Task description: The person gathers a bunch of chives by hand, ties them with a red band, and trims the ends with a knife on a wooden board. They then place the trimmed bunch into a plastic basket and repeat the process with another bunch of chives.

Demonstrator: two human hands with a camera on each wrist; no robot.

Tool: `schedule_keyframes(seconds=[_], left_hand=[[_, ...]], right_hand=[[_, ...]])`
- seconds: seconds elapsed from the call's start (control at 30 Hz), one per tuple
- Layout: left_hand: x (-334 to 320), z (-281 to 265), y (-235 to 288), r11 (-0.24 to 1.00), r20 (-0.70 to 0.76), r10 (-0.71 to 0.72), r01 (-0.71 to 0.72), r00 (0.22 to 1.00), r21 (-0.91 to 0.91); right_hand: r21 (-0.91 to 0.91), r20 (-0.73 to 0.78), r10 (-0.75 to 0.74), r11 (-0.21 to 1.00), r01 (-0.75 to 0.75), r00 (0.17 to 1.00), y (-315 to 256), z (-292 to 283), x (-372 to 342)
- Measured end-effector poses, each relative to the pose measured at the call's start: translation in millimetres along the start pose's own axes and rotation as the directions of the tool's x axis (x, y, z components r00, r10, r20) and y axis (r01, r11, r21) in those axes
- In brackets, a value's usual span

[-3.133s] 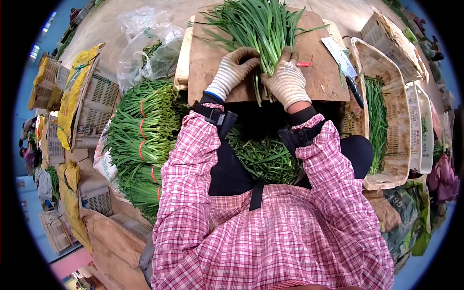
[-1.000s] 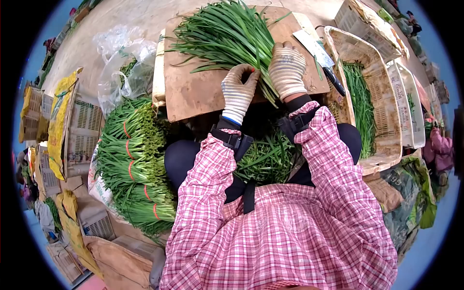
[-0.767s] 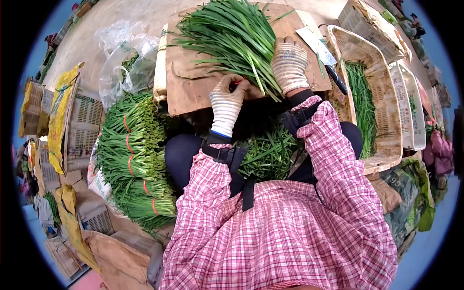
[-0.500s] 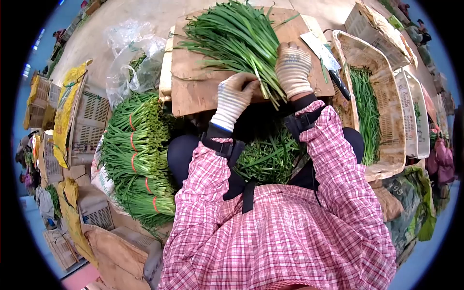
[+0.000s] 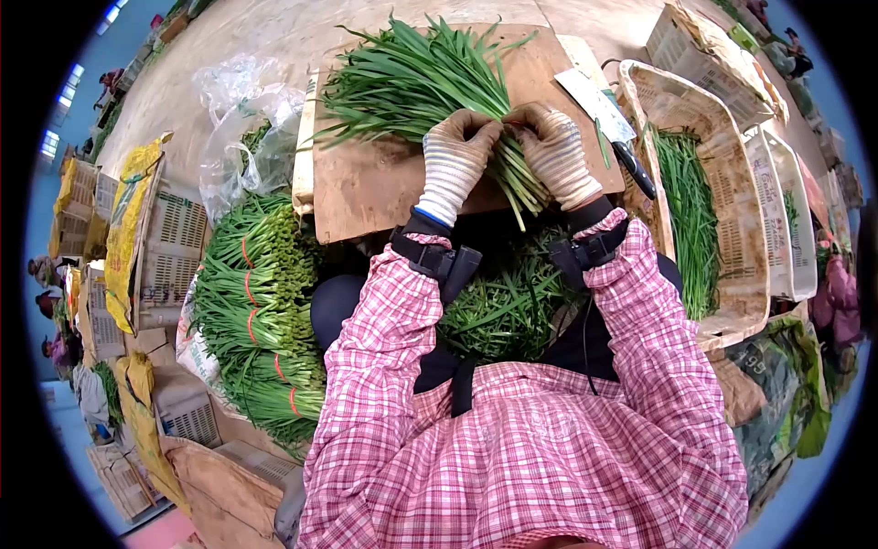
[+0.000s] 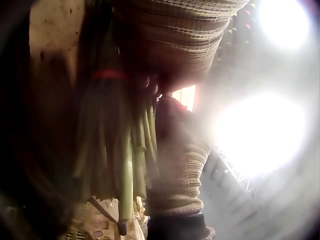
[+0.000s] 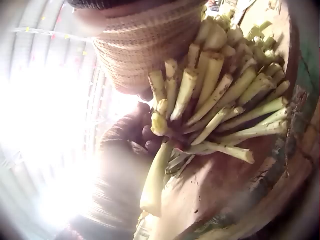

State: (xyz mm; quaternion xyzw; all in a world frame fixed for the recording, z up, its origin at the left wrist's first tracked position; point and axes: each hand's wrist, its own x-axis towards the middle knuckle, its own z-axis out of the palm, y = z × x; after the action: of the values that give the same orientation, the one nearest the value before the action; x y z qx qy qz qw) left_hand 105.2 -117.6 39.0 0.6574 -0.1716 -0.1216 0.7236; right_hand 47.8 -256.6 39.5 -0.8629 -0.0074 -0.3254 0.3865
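A bunch of long green garlic chives lies on a wooden board, its pale cut stalks pointing back toward the person. A red tie runs across the bunch in the left wrist view. Both hands wear striped knit gloves with soiled fingers. At the left of the bunch's neck, the left hand curls its fingers and pinches at the tie. Opposite it, the right hand pinches there too, a bit of red showing by its fingertips. The thumbs and fingertips nearly meet over the stalks.
A knife lies on the board's right side. Beside it stands a crate holding loose greens. Tied bunches are stacked at the left, below a clear plastic bag. Loose leaves fill the space between the legs.
The left hand, seen with a bit of red in its fingertips, dipped below the stalks and came back up. The right hand turned from the bunch's right side inward, so the fingertips now meet over it.
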Motion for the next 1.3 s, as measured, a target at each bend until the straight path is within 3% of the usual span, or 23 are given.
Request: schedule_keyframes(seconds=[0.03, 0.07, 0.1, 0.17, 0.23, 0.3, 0.37, 0.43, 0.5, 0.57, 0.6, 0.63, 0.7, 0.77, 0.83, 0.87, 0.9, 0.97, 1.0, 1.03, 1.1, 1.23, 1.3], left_hand=[[3.7, -0.7, 2.1, 1.000, -0.001, -0.004, 0.004, 1.000, 0.002], [9.2, -0.5, 2.1, 0.995, 0.023, -0.022, 0.019, 0.999, 0.098], [12.6, 0.1, 7.8, 0.981, 0.048, -0.042, 0.032, 0.998, 0.191], [23.3, -4.4, 24.9, 0.950, 0.158, -0.198, 0.150, 0.967, 0.272], [36.1, -4.5, 32.9, 0.900, 0.225, -0.298, 0.194, 0.928, 0.391], [39.5, -1.6, 29.0, 0.917, 0.229, -0.257, 0.162, 0.939, 0.365], [38.8, 0.6, 25.6, 0.920, 0.217, -0.224, 0.133, 0.950, 0.369], [36.6, 2.5, 25.9, 0.921, 0.195, -0.234, 0.152, 0.952, 0.358], [45.3, 1.3, 7.2, 0.938, 0.194, -0.212, 0.145, 0.958, 0.314], [53.5, 1.2, -8.4, 0.878, 0.144, 0.037, -0.101, 0.989, 0.469], [47.7, 4.9, -0.6, 0.896, 0.087, -0.068, 0.023, 0.994, 0.443], [42.9, 7.9, 1.8, 0.915, 0.089, -0.049, 0.009, 0.995, 0.404], [36.0, 14.5, -4.4, 0.945, 0.077, -0.002, -0.023, 0.997, 0.327], [34.8, 17.5, -6.4, 0.908, 0.077, 0.136, -0.155, 0.988, 0.390], [33.4, 14.8, 2.2, 0.879, 0.083, 0.146, -0.168, 0.986, 0.447], [33.4, 14.4, 6.7, 0.895, 0.088, 0.061, -0.094, 0.994, 0.437], [32.9, 16.0, 8.3, 0.876, 0.132, 0.103, -0.153, 0.986, 0.458], [27.3, 21.0, 11.6, 0.615, 0.219, 0.388, -0.429, 0.895, 0.661], [31.6, 22.4, 7.0, 0.710, 0.151, 0.321, -0.343, 0.935, 0.615], [38.9, 23.2, 3.4, 0.893, 0.073, 0.088, -0.111, 0.993, 0.435], [43.0, 24.6, 9.3, 0.965, 0.047, -0.130, 0.116, 0.990, 0.237], [44.4, 28.9, 9.6, 0.980, 0.009, -0.185, 0.184, 0.983, 0.071], [43.8, 28.4, 7.9, 0.992, 0.021, -0.089, 0.087, 0.996, 0.086]], right_hand=[[0.085, 0.024, 0.059, 0.994, -0.061, 0.998, 1.5, -0.7, -1.8], [-0.041, 0.016, -0.049, 0.998, 0.049, 0.999, 5.3, -3.6, 0.6], [-0.073, 0.031, -0.039, 0.997, 0.041, 0.999, 4.3, -5.2, 3.4], [-0.098, 0.111, 0.222, 0.972, -0.212, 0.969, 0.5, -10.4, 11.3], [-0.146, 0.236, 0.312, 0.948, -0.283, 0.920, -7.4, -23.9, 29.9], [-0.211, 0.372, 0.332, 0.940, -0.269, 0.867, -16.4, -42.3, 48.9], [-0.103, 0.443, 0.205, 0.979, -0.178, 0.872, 7.3, -44.7, 57.9], [-0.076, 0.469, 0.214, 0.976, -0.202, 0.857, 16.5, -46.0, 63.4], [-0.080, 0.442, 0.239, 0.970, -0.228, 0.865, 15.1, -40.3, 67.6], [-0.316, 0.376, 0.086, 0.948, 0.041, 0.923, -7.4, -37.2, 62.6], [-0.330, 0.375, 0.050, 0.940, 0.083, 0.926, -12.3, -35.0, 62.6], [-0.344, 0.375, 0.021, 0.931, 0.118, 0.927, -14.8, -32.7, 61.5], [-0.536, 0.332, 0.167, 0.844, 0.040, 0.929, -11.6, -22.3, 59.3], [-0.581, 0.195, 0.251, 0.808, -0.094, 0.948, -19.0, -19.2, 49.0], [-0.476, 0.073, 0.236, 0.862, -0.174, 0.969, -14.1, -15.2, 34.3], [-0.386, 0.009, 0.204, 0.904, -0.185, 0.979, -9.5, -11.3, 26.9], [-0.290, -0.058, 0.180, 0.938, -0.189, 0.982, -5.4, -7.5, 20.6], [-0.289, -0.129, 0.002, 0.956, -0.039, 0.992, 6.7, -2.6, 13.9], [-0.263, -0.137, -0.039, 0.965, 0.002, 0.990, 11.3, -2.1, 13.0], [-0.237, -0.144, -0.080, 0.971, 0.044, 0.986, 16.2, -1.9, 11.8], [-0.162, -0.103, -0.055, 0.986, 0.038, 0.993, 22.1, -0.7, 8.0], [-0.081, -0.099, -0.065, 0.995, 0.057, 0.993, 22.2, -5.9, 1.1], [-0.123, -0.058, -0.186, 0.976, 0.178, 0.981, 18.4, -8.6, 0.0]])
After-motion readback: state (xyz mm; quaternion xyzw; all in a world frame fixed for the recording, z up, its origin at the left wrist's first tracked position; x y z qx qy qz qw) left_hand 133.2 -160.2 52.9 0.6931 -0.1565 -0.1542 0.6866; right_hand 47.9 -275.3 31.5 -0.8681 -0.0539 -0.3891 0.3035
